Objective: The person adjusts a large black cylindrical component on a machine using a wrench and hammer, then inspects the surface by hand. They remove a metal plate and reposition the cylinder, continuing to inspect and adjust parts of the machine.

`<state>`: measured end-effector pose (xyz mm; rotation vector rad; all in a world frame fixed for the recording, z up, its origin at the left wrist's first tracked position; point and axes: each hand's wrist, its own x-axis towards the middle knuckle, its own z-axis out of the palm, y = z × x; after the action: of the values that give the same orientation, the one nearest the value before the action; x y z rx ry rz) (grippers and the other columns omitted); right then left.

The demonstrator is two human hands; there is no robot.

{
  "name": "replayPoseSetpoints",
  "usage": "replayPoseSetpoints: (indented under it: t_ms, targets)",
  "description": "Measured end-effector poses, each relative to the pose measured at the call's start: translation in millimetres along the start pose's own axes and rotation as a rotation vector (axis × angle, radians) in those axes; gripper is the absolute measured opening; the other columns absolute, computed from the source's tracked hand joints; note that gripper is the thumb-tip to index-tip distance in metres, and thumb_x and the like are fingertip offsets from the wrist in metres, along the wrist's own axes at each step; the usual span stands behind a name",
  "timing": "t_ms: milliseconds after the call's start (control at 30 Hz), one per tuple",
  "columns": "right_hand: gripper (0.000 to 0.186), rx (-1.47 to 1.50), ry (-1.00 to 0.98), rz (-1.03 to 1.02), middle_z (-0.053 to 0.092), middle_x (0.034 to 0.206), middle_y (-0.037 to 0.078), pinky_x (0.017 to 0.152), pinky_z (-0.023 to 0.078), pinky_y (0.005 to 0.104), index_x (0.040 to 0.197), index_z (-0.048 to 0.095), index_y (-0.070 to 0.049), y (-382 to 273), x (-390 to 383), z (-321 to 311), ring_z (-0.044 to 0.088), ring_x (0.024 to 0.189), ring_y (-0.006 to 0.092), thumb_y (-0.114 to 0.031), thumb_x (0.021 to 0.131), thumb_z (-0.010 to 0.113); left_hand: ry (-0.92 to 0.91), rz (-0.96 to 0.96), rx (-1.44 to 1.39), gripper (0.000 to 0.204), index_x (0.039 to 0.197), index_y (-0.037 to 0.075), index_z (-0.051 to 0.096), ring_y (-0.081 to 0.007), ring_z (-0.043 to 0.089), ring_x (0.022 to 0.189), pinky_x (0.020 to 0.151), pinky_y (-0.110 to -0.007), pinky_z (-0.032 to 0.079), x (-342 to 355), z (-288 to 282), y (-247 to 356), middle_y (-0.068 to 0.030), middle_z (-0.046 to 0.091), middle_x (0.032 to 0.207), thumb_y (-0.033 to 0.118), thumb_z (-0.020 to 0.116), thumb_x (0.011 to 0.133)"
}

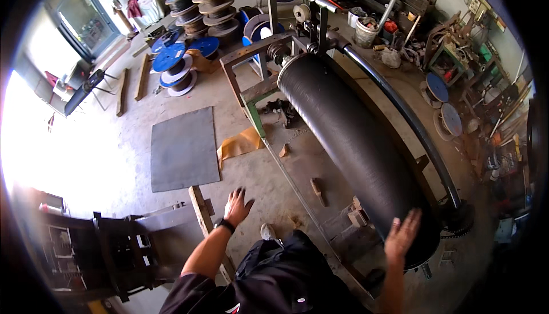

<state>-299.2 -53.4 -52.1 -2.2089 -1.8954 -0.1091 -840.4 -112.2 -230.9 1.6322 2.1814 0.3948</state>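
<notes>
A large black roller [349, 131] runs from the upper middle to the lower right, mounted on a metal frame [251, 94]. My right hand [403, 235] is over the near end of the roller with its fingers stretched out; whether the palm touches the surface I cannot tell. My left hand [236, 206], with a dark band at the wrist, hangs in the air with fingers apart and nothing in it. Just beside that hand is a wooden beam [201, 211]. A long dark tube [394, 99] lies along the roller's far side.
A grey mat [184, 148] and an orange-brown sheet [239, 144] lie on the floor. A brush-like tool [318, 191] is under the frame. Dark machinery [123, 251] stands at lower left. Stacked cable spools [216, 8] are at the back; scrap and tools crowd the right wall.
</notes>
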Motion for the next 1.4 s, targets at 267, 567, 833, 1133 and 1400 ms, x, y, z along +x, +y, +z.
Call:
replayPoseSetpoints:
  t_ms: [267,567,833,1133,1400]
  targets:
    - [0.063,-0.102,0.172,-0.108,0.028,0.166,0.021,0.127,0.018,0.0563,0.157,0.036,-0.001,-236,140,84,0.027,0.155,0.0380,-0.038,0.107,0.045,0.249,0.524,0.009,0.078,0.155,-0.004,0.034,-0.0399,0.028,0.152,0.125,-0.047,0.028,317,-115,136,-0.0247,0.031,0.163,0.038,0.065,0.097]
    - [0.062,-0.087,0.096,0.109,0.039,0.159,0.023,0.125,0.022,0.0578,0.154,0.043,-0.005,-236,242,92,0.037,0.149,0.0381,-0.048,0.110,0.034,0.151,0.743,-0.059,0.091,0.158,-0.002,0.030,-0.0436,0.024,0.154,0.126,-0.052,0.025,435,-117,151,-0.0264,0.025,0.166,0.035,0.075,0.088]
    - [0.072,0.224,-0.359,0.241,0.050,0.152,0.025,0.117,0.036,0.0494,0.148,0.051,0.000,-204,308,113,0.044,0.141,0.0440,-0.058,0.109,0.032,0.058,0.902,-0.009,0.088,0.155,-0.004,0.035,-0.0410,0.029,0.153,0.127,-0.052,0.022,508,-134,198,-0.0242,0.032,0.163,0.040,0.073,0.089]
    - [0.072,0.094,-0.228,0.256,0.057,0.144,0.020,0.118,0.034,0.0520,0.142,0.057,-0.004,-215,291,117,0.051,0.135,0.0398,-0.061,0.108,0.031,0.058,1.005,0.021,0.087,0.152,-0.004,0.041,-0.0395,0.034,0.151,0.126,-0.053,0.023,535,-132,199,-0.0235,0.039,0.159,0.039,0.076,0.085]
    - [0.072,0.021,-0.197,0.270,0.053,0.150,0.017,0.120,0.031,0.0513,0.148,0.054,-0.010,-228,282,109,0.047,0.139,0.0383,-0.064,0.107,0.029,0.039,1.028,0.044,0.096,0.155,-0.002,0.038,-0.0403,0.030,0.153,0.127,-0.053,0.022,532,-131,182,-0.0235,0.033,0.163,0.040,0.080,0.079]
